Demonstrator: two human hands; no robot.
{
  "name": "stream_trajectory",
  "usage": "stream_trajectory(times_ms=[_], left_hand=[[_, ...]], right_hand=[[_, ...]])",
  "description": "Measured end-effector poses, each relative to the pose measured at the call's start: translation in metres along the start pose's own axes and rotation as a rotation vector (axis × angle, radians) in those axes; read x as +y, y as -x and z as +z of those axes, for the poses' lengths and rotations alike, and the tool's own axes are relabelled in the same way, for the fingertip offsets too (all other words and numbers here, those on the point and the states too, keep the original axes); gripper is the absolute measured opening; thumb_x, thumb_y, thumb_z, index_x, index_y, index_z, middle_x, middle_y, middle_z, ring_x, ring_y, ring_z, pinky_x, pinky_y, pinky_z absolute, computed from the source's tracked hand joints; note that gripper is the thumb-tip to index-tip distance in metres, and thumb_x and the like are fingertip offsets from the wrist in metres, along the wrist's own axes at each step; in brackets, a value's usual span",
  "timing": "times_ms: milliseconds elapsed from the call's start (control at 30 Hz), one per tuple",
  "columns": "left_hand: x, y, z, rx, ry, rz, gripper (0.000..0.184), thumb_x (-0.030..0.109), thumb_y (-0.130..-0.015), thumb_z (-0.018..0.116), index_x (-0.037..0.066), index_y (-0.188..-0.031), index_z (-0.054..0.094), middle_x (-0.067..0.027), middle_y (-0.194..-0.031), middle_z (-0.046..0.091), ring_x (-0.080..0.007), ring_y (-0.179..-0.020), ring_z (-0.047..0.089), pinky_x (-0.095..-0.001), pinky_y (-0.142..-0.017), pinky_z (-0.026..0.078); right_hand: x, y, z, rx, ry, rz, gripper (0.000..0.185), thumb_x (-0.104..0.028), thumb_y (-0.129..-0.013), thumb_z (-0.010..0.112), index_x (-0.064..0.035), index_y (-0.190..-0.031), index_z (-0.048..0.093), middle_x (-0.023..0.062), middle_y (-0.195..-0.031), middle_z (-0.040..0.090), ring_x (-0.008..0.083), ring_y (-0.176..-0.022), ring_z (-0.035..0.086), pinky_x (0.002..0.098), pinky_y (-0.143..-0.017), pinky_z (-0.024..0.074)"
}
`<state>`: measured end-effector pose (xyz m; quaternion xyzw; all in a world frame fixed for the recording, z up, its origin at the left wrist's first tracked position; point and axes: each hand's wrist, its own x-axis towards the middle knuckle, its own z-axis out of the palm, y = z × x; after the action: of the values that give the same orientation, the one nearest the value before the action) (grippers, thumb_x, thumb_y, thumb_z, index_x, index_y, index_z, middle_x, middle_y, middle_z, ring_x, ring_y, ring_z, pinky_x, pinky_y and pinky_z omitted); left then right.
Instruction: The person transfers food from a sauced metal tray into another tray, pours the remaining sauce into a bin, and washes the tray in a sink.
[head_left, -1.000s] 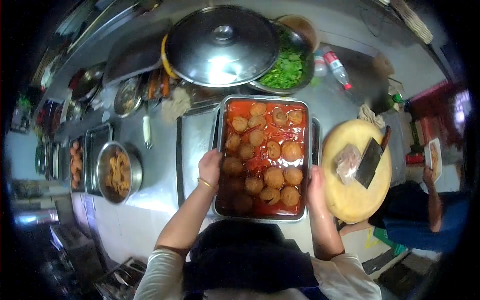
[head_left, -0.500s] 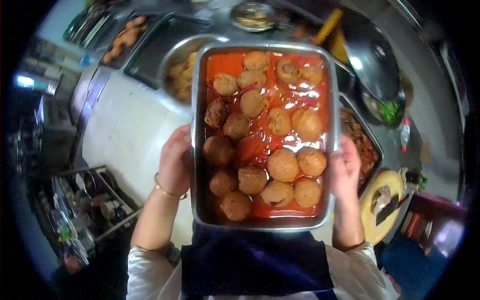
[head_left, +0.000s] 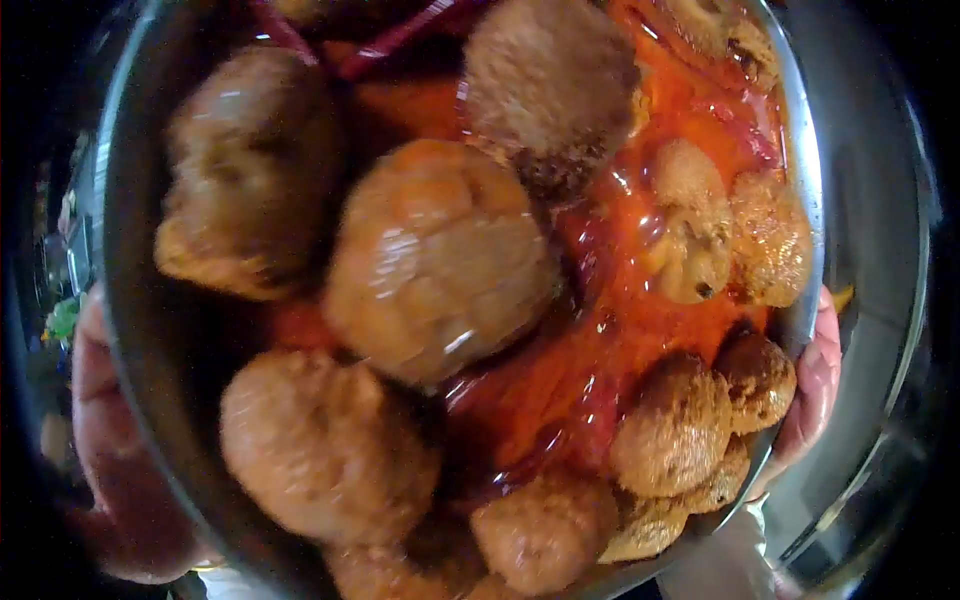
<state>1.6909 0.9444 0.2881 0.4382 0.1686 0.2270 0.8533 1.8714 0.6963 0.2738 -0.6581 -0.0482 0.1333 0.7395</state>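
Observation:
A metal tray (head_left: 806,160) fills most of the view, very close to the camera. In it, several brown, wrinkled round balls (head_left: 440,260) sit in glossy red oily sauce (head_left: 560,385). Dark red strips like dried chilies (head_left: 405,40) lie near the top. My left hand (head_left: 125,450) grips the tray's left side, its fingers partly hidden beneath the rim. On the opposite side, my right hand (head_left: 815,385) is closed on the tray's edge, and its fingers are mostly behind it.
Past the tray on the right is a grey surface (head_left: 865,190) with a pale curved edge. A small green item (head_left: 62,318) shows at the far left, blurred. The tray hides most of the surroundings.
The tray has come up much closer to the camera, held by both hands. The balls have shifted within the sauce. The counter and pans seen before are now hidden.

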Motion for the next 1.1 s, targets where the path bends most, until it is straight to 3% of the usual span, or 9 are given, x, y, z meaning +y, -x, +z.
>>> stream_trajectory(times_ms=[333, 500, 533, 600, 867, 1033, 1067, 1100], left_hand=[[0.021, -0.181, -0.124, 0.223, -0.083, 0.042, 0.088, 0.054, -0.077, 0.058, -0.012, -0.128, 0.030, -0.0268, -0.130, 0.041, -0.0357, -0.120, 0.044, -0.0430, -0.102, 0.034], [-0.024, -0.282, -0.112, 0.326, -0.085, 0.103, 0.086, 0.053, -0.077, 0.058, -0.012, -0.126, 0.031, -0.0275, -0.129, 0.042, -0.0364, -0.119, 0.045, -0.0439, -0.101, 0.036], [-0.064, -0.279, -0.072, 0.338, -0.091, 0.128, 0.086, 0.053, -0.077, 0.058, -0.012, -0.126, 0.031, -0.0276, -0.128, 0.042, -0.0366, -0.119, 0.045, -0.0440, -0.101, 0.036], [-0.053, -0.351, -0.095, 0.368, -0.081, 0.142, 0.085, 0.053, -0.077, 0.059, -0.012, -0.126, 0.032, -0.0279, -0.128, 0.043, -0.0368, -0.118, 0.045, -0.0443, -0.100, 0.037], [-0.207, -0.522, 0.078, 0.306, -0.103, 0.193, 0.083, 0.052, -0.078, 0.059, -0.012, -0.124, 0.034, -0.0290, -0.126, 0.044, -0.0380, -0.117, 0.046, -0.0456, -0.098, 0.039], [-0.318, -0.601, 0.295, 0.229, -0.144, 0.214, 0.081, 0.051, -0.078, 0.060, -0.012, -0.123, 0.035, -0.0297, -0.125, 0.045, -0.0387, -0.116, 0.047, -0.0464, -0.097, 0.041], [-0.318, -0.551, 0.371, 0.253, -0.211, 0.241, 0.075, 0.052, -0.079, 0.057, -0.009, -0.119, 0.039, -0.0262, -0.122, 0.049, -0.0343, -0.110, 0.051, -0.0432, -0.096, 0.042], [-0.230, -0.514, 0.414, 0.272, -0.219, 0.227, 0.072, 0.052, -0.080, 0.055, -0.008, -0.117, 0.041, -0.0240, -0.119, 0.051, -0.0319, -0.108, 0.053, -0.0415, -0.094, 0.043]], right_hand=[[0.080, -0.190, 0.183, -0.224, -0.123, 0.101, 0.056, -0.028, -0.078, 0.057, 0.0079, -0.119, 0.043, 0.0163, -0.111, 0.058, 0.0227, -0.102, 0.056, 0.0336, -0.093, 0.0416], [0.109, -0.322, 0.187, -0.363, -0.165, 0.179, 0.051, -0.023, -0.080, 0.054, 0.0072, -0.119, 0.042, 0.0158, -0.112, 0.057, 0.0214, -0.102, 0.056, 0.0328, -0.092, 0.0414], [0.118, -0.337, 0.131, -0.396, -0.175, 0.190, 0.050, -0.022, -0.080, 0.054, 0.0070, -0.119, 0.042, 0.0157, -0.112, 0.057, 0.0211, -0.102, 0.056, 0.0326, -0.092, 0.0414], [0.128, -0.404, 0.180, -0.438, -0.157, 0.206, 0.048, -0.019, -0.081, 0.053, 0.0068, -0.119, 0.042, 0.0155, -0.112, 0.057, 0.0206, -0.102, 0.055, 0.0323, -0.092, 0.0414], [0.142, -0.620, 0.001, -0.491, -0.257, 0.213, 0.041, -0.010, -0.083, 0.048, 0.0057, -0.120, 0.041, 0.0146, -0.113, 0.057, 0.0184, -0.102, 0.055, 0.0311, -0.092, 0.0412], [0.109, -0.742, -0.201, -0.532, -0.384, 0.211, 0.038, -0.005, -0.085, 0.046, 0.0050, -0.121, 0.040, 0.0141, -0.114, 0.056, 0.0171, -0.103, 0.054, 0.0303, -0.091, 0.0411], [0.068, -0.737, -0.248, -0.562, -0.403, 0.183, 0.037, -0.004, -0.085, 0.045, 0.0048, -0.121, 0.040, 0.0140, -0.114, 0.056, 0.0168, -0.103, 0.054, 0.0302, -0.091, 0.0410], [0.001, -0.705, -0.249, -0.558, -0.436, 0.163, 0.037, -0.003, -0.085, 0.044, 0.0047, -0.121, 0.040, 0.0139, -0.114, 0.056, 0.0166, -0.103, 0.054, 0.0300, -0.091, 0.0410]])
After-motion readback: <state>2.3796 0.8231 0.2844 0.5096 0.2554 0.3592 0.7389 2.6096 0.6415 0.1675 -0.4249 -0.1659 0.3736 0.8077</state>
